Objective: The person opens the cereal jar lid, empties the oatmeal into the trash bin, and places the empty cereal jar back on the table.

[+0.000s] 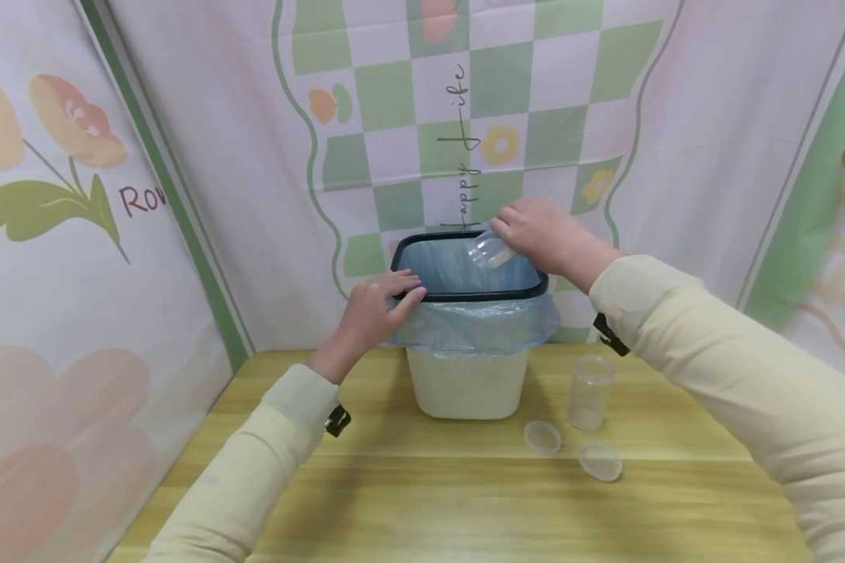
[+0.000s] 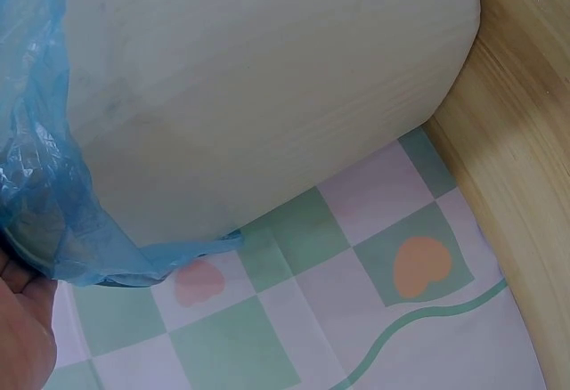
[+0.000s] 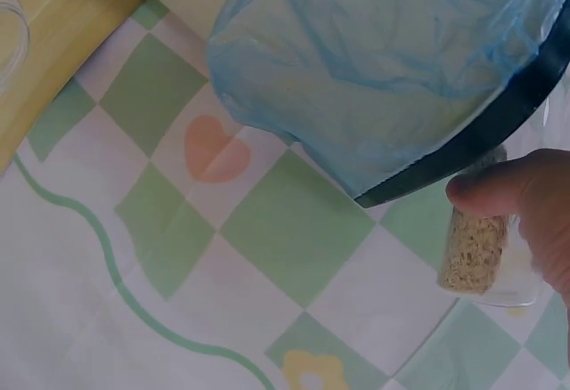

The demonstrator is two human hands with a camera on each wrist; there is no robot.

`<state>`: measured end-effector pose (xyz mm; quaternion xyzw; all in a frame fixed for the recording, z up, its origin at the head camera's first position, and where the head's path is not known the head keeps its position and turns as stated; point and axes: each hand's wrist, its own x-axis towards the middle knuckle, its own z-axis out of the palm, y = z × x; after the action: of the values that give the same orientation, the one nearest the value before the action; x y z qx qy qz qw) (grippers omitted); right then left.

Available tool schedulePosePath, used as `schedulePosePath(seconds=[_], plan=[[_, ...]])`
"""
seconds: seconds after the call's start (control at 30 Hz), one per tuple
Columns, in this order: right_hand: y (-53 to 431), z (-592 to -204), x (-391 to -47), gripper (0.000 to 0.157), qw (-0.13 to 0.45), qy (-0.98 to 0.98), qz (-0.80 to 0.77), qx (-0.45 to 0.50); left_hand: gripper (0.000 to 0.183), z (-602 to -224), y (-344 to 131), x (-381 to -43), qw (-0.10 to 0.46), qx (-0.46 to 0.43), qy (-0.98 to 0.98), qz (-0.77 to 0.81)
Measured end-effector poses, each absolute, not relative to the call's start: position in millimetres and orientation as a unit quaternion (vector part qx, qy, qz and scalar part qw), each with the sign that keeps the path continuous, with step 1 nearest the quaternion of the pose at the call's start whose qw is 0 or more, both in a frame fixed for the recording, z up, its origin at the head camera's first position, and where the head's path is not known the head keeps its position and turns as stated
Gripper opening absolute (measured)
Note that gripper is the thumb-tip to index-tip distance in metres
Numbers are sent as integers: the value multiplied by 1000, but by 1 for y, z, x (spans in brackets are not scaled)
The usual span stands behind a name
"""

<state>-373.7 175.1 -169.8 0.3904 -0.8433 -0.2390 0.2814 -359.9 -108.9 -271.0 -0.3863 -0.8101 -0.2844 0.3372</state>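
My right hand [image 1: 538, 234] grips a clear plastic jar [image 1: 487, 252], tilted over the back right of a lined trash bin [image 1: 468, 387]. Inside that jar, the right wrist view shows tan, flaky dry bits [image 3: 474, 252] lying along one side, with the thumb [image 3: 494, 190] pressed on its wall. At the bin's left front corner, my left hand [image 1: 375, 306] holds the dark rim [image 1: 479, 296], fingers over it and thumb at the front. A blue plastic bag [image 1: 475, 324] lines the bin and hangs over its outside.
A second clear jar [image 1: 590, 393] stands uncapped on the wooden table [image 1: 422, 500], right of the bin. Two round translucent lids [image 1: 542, 438] lie in front of it. Behind the bin hangs a printed green-and-white checked curtain [image 1: 383, 94].
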Motion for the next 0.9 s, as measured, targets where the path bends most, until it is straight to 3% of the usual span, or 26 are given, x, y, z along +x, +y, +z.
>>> schedulePosePath(seconds=[0.5, 0.9], plan=[[173, -179, -376, 38, 266, -830, -308, 381, 26, -270, -109, -357, 335, -385, -811, -284], [174, -179, -373, 33, 286, -805, -342, 391, 26, -270, -108, -357, 333, -385, -811, -287]])
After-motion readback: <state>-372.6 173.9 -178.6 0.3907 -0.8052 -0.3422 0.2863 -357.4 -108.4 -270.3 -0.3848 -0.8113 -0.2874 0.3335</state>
